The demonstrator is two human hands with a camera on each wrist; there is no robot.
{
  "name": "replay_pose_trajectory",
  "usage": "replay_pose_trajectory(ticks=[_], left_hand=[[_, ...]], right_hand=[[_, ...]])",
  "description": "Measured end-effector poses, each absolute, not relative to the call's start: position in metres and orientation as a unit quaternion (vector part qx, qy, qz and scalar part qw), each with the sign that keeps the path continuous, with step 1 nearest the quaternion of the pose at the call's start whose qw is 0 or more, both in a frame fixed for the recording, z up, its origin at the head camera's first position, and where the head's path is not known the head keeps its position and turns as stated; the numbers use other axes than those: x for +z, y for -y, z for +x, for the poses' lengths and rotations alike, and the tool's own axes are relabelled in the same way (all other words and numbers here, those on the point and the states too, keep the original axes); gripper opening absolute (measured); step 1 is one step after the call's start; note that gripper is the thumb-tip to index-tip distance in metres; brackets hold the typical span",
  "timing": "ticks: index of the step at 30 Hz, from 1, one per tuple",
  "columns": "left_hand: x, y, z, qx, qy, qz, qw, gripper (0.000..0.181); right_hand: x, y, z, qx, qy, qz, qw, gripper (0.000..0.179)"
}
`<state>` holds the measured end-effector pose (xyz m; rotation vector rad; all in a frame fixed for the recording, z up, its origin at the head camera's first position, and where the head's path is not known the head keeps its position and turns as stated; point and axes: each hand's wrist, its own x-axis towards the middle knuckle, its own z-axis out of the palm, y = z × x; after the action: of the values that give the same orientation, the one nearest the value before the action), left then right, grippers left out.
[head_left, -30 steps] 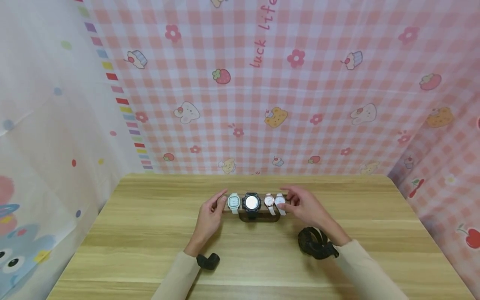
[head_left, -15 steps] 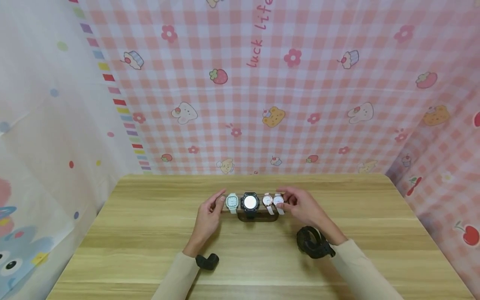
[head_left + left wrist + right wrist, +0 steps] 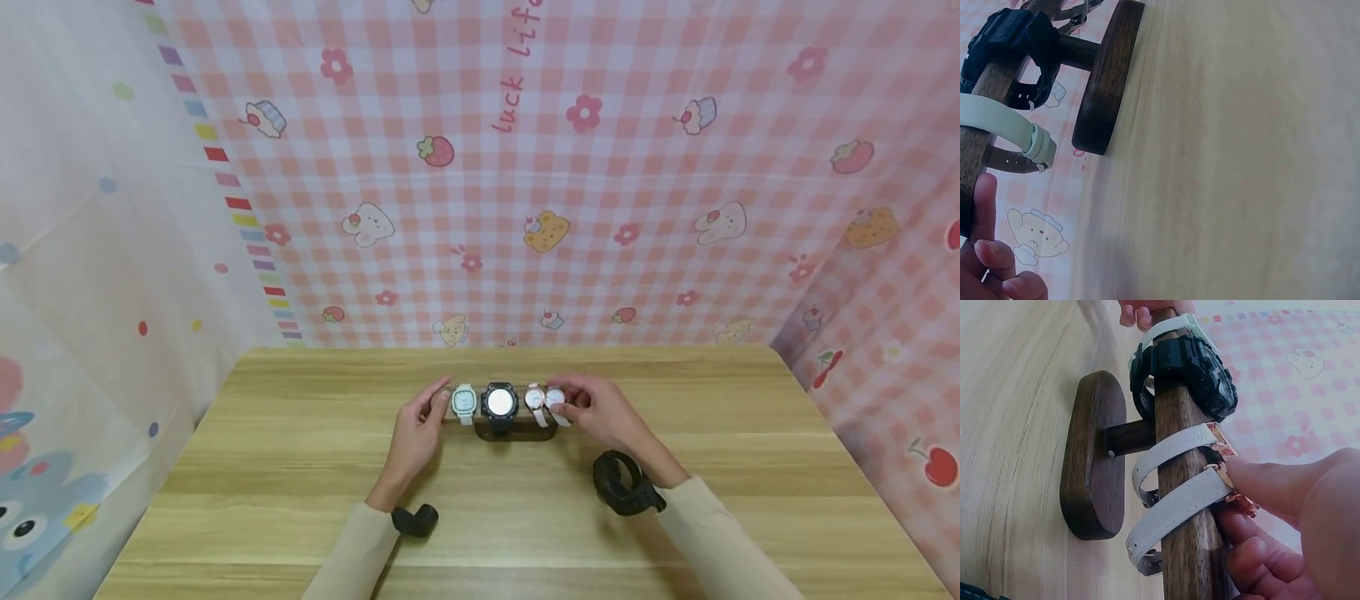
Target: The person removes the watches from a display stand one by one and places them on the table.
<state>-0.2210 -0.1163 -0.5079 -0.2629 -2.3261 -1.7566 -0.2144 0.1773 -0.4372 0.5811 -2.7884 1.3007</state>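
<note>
A dark wooden watch stand (image 3: 1093, 456) stands on the table, its crossbar carrying several watches. From left to right in the head view come a mint-green square watch (image 3: 464, 402), a black sports watch (image 3: 499, 402) and two white-strapped watches with rose-gold cases, an inner one (image 3: 535, 399) and an outer one (image 3: 556, 397). My left hand (image 3: 417, 427) grips the bar's left end, beside the mint-green watch. At the other end, my right hand (image 3: 606, 412) pinches the outer white-strapped watch, thumb on its case and fingers beneath the bar. My hand partly hides that watch's dial.
A wooden table (image 3: 517, 508) spreads around the stand. Behind it hangs a pink checked cloth (image 3: 420, 192), with a white patterned cloth (image 3: 112, 250) on the left. Black wrist gear sits on the right forearm (image 3: 621, 483) and the left forearm (image 3: 416, 521).
The head view has shifted slightly. Both hands keep their places at the two ends of the bar, and the watches stay in the same order.
</note>
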Motion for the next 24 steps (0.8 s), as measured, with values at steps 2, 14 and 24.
replay_pose_trajectory(ticks=[2, 14, 24], left_hand=[[-0.5072, 0.1164, -0.2214, -0.598, 0.79, -0.086, 0.108, 0.035], [-0.5086, 0.117, -0.2209, -0.591, 0.796, -0.083, 0.101, 0.036], [-0.5086, 0.1166, -0.2211, -0.593, 0.794, -0.083, 0.106, 0.035]], right_hand=[[-0.4367, -0.1767, -0.2148, 0.416, 0.89, 0.186, 0.005, 0.034], [-0.4355, -0.1784, -0.2138, 0.412, 0.893, 0.182, -0.007, 0.033], [-0.4352, -0.1858, -0.2136, 0.401, 0.899, 0.177, -0.008, 0.035]])
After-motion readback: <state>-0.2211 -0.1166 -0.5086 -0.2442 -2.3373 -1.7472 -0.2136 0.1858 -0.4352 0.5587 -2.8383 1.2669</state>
